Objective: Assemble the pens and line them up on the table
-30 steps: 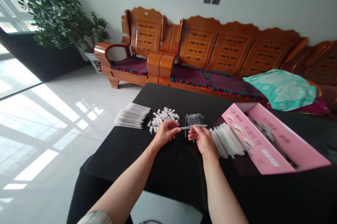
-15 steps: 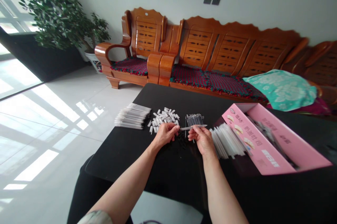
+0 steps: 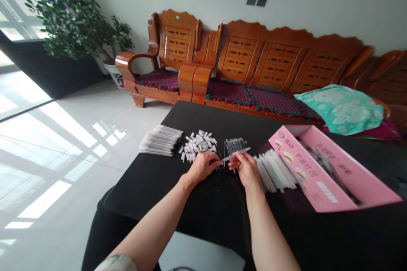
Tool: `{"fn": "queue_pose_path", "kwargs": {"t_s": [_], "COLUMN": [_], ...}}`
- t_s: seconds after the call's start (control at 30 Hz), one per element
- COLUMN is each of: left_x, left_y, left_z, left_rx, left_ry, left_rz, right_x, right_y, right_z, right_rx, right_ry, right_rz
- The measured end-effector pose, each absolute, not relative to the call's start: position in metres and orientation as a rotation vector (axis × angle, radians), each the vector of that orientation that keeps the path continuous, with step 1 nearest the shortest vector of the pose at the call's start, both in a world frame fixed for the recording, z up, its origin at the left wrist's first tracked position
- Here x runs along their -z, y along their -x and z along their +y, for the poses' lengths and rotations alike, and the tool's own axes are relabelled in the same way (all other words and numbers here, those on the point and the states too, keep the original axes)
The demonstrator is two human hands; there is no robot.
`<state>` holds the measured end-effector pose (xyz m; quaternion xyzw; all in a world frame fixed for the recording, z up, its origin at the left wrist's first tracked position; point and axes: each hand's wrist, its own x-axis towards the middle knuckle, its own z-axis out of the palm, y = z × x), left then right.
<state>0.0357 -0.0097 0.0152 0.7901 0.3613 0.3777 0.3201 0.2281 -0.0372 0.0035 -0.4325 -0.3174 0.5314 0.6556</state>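
1. The pen [image 3: 229, 157] is held up over the middle of the surface [image 3: 143, 196], slanting slightly, its right end pointing to the far side.
2. The right hand [image 3: 244, 169] grasps the pen around its middle between thumb and fingers.
3. The left hand [image 3: 202, 167] has its fingers pinched together at the pen's left end; whether they grip a small part there cannot be told.
4. Beneath and just to the near side of the pen lie small black pieces [image 3: 223, 174], partly hidden by the hands.
5. Just beyond the right hand, dark refills [image 3: 235, 144] lie side by side in a bunch.
6. Left of the refills, white caps [image 3: 197, 143] lie in a loose heap, beyond the left hand.
7. Farther left, a stack of pens [image 3: 160, 141] lies with black ends to the right.
8. Right of the right hand, clear tubes [image 3: 276, 171] lie in a pile, near a pink box [image 3: 307, 173].
9. Past the surface's far edge stands a wooden sofa [image 3: 282, 57], a turquoise cloth [image 3: 341, 107] on its right part.
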Motion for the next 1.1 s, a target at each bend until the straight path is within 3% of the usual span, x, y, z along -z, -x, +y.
{"fn": "queue_pose_path", "kwargs": {"t_s": [0.1, 0.23, 0.47, 0.67, 0.83, 1.1], "left_x": [-0.015, -0.012, -0.009, -0.008, -0.009, -0.013], "left_y": [-0.029, -0.007, 0.015, 0.012, 0.011, -0.012], "left_z": [-0.004, 0.013, 0.025, 0.022, 0.024, 0.016], "left_rx": [-1.121, -1.325, -1.044, -0.919, -1.015, -1.325], "left_ry": [-2.060, -1.973, -2.184, -2.215, -2.165, -1.376], "left_rz": [1.117, 1.687, 1.987, 1.979, 1.872, 1.113], "right_x": [-0.003, -0.004, -0.013, -0.015, -0.011, -0.011], "right_y": [-0.232, -0.233, -0.229, -0.229, -0.231, -0.232], "right_z": [-0.037, -0.038, -0.044, -0.046, -0.045, -0.043], "right_rx": [-1.179, -1.228, -1.305, -1.314, -1.364, -1.323], "right_ry": [0.927, 0.871, 0.909, 0.901, 0.874, 0.757], "right_rz": [-0.706, -0.729, -0.780, -0.832, -0.800, -0.738]}}
